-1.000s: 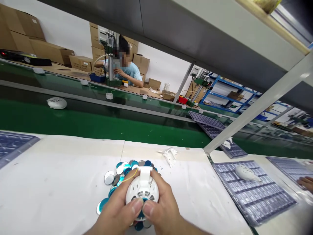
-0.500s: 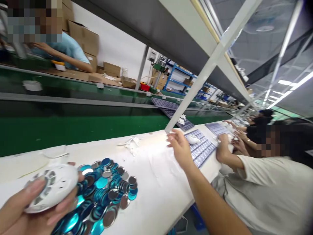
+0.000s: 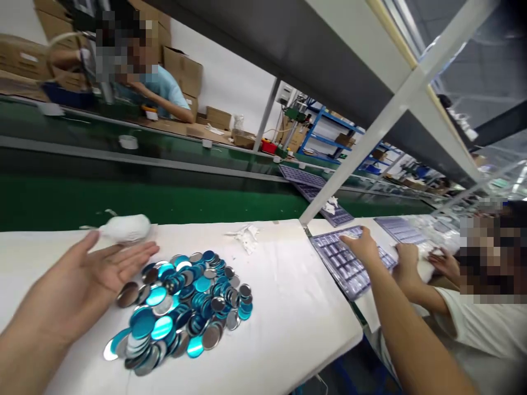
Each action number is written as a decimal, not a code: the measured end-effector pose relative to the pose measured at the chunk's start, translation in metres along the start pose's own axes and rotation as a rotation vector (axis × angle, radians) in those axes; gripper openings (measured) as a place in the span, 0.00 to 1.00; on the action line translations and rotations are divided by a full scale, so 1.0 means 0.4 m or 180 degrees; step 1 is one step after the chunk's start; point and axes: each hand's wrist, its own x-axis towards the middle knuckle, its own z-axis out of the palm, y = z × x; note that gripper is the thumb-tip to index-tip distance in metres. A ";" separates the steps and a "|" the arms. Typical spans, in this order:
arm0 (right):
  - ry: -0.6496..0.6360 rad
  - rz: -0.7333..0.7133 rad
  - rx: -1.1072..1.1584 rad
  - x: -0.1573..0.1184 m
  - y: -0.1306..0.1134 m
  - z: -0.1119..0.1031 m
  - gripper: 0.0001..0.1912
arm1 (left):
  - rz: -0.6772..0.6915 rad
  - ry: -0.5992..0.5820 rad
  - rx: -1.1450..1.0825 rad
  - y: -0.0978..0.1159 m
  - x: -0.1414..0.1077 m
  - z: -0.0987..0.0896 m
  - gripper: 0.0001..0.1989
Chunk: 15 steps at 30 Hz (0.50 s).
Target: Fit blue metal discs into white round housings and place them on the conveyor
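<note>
My left hand [image 3: 88,280] is open, palm up and fingers stretched out, left of a heap of blue and silver metal discs [image 3: 197,307]. Just beyond its fingertips is a rounded white plastic device [image 3: 127,227], near the table's far edge by the green belt; I cannot tell whether it rests on anything. On the right, my right hand [image 3: 364,249] reaches over a purple-grey compartment tray [image 3: 341,269]. Its fingers curl down around a white device there, mostly hidden by the hand.
Crumpled white scraps [image 3: 247,237] lie near the far table edge. A slanting white post [image 3: 354,159] rises beside the tray. More trays [image 3: 307,178] stand on the green belt [image 3: 206,200]. A co-worker's arm [image 3: 415,285] is close to my right hand; another person [image 3: 164,90] sits across.
My left hand has let go of the white plastic device, which is now beyond the fingers. My right hand has moved from the post to the white device on the tray. The view has shifted left.
</note>
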 end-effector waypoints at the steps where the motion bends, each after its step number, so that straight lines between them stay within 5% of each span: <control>1: -0.0065 -0.0134 0.0081 -0.027 -0.016 -0.003 0.41 | -0.0043 -0.0020 0.0048 0.005 -0.021 0.016 0.21; 5: -0.0781 -0.1108 0.0745 -0.231 -0.129 0.044 0.49 | 0.0157 -0.0484 0.0398 -0.024 -0.101 0.077 0.14; 9: -0.2426 -0.3287 0.2184 -0.486 -0.295 0.163 0.53 | -0.0742 -0.1564 0.0414 -0.109 -0.162 0.112 0.22; 12: -0.2305 -0.4515 0.2407 -0.560 -0.369 0.227 0.50 | -0.1076 -0.1689 0.0058 -0.141 -0.182 0.122 0.26; 15: -0.2227 -0.4211 0.1897 -0.521 -0.363 0.240 0.35 | -0.0626 -0.1203 -0.0204 -0.129 -0.182 0.124 0.20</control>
